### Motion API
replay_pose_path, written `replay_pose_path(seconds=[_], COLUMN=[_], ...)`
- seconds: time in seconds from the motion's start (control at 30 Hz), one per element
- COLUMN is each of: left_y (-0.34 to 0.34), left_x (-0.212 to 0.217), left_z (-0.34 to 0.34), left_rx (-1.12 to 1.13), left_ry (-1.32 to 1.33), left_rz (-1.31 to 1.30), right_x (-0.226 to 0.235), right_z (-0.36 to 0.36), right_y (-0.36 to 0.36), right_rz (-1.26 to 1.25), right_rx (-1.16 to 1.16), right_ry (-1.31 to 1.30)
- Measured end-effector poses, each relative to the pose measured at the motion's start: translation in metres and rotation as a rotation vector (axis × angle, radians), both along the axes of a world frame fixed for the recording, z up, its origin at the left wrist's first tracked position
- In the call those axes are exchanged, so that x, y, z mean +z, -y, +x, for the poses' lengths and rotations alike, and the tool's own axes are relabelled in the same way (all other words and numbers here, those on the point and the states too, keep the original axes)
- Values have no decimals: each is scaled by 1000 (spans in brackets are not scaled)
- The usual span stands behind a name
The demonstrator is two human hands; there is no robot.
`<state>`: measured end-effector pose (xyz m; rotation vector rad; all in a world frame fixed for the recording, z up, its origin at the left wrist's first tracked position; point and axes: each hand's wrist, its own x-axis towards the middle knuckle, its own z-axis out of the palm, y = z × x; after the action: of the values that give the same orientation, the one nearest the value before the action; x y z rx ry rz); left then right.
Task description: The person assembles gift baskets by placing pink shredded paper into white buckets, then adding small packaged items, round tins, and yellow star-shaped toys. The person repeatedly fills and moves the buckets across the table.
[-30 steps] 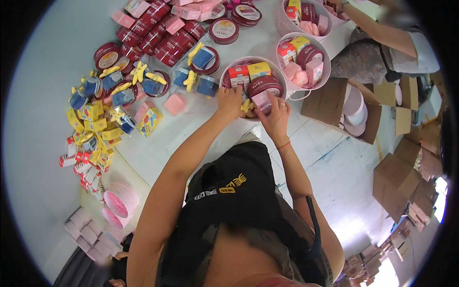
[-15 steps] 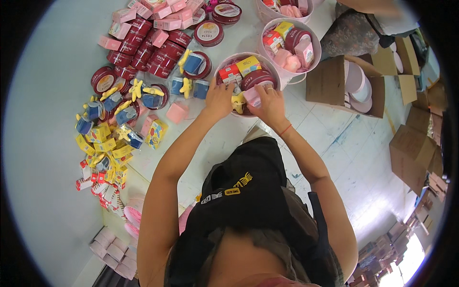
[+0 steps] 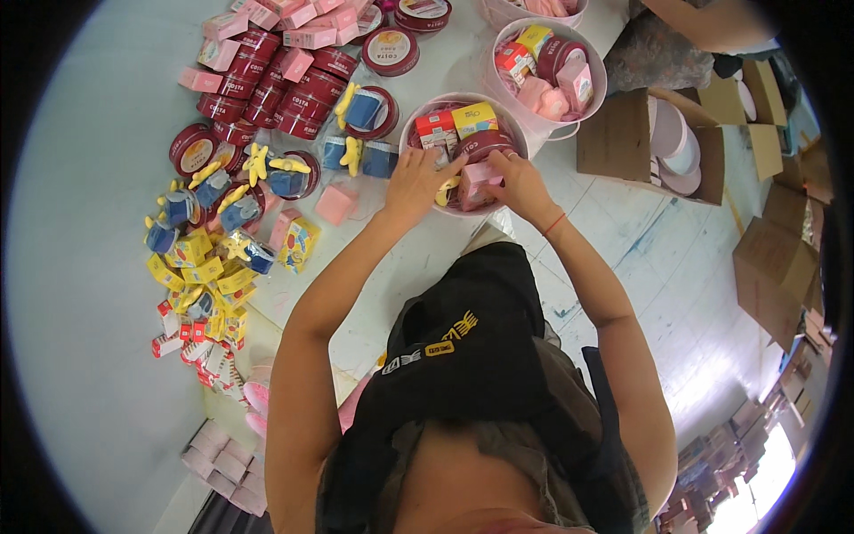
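Note:
A round pale pink bucket [image 3: 510,117] stands in front of me with both hands at its near half. Inside are a red-and-white box [image 3: 436,126], a yellow box [image 3: 474,119] and a round dark red tin [image 3: 487,145]. My right hand [image 3: 527,185] pinches a small pink box [image 3: 479,185] at the bucket's near right. My left hand [image 3: 413,185] reaches over the left rim, fingers stretched across the contents toward the pink box. Beneath those fingers, part of a yellow star-shaped toy [image 3: 445,191] shows; the rest is hidden.
Another filled pink bucket [image 3: 596,76] stands beyond, with a third behind it. Stacked dark red tins [image 3: 307,105], pink boxes [image 3: 311,37], blue-and-yellow toy packs [image 3: 286,182] and yellow boxes [image 3: 203,270] lie leftward. An open carton [image 3: 614,151] holds round lids. Another person's arm [image 3: 712,27] shows far right.
The pink box has turned more upright in my right hand, whose fingers have shifted to its right side. My left fingers have extended rightward. The whole view has shifted slightly.

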<state>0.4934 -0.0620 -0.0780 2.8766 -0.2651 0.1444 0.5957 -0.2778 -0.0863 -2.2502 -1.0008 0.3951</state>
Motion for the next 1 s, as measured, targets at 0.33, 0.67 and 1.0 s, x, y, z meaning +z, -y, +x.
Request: replay_pose_path(seconds=[0.33,0.67,1.0], left_y=[-16,11,5], left_x=[-15,-17,-8], left_z=[-4,-4,-20], left_rx=[15,190,137], left_ry=[-12,-47,-82], left_rz=[-231,-327,-463], right_x=[-1,-2,14], right_z=[-1,-3,-12], right_y=[-1,-1,-6], right_rz=[19,5,-22], right_rx=[-22,-49,-32], right_ry=[-23,-12,226])
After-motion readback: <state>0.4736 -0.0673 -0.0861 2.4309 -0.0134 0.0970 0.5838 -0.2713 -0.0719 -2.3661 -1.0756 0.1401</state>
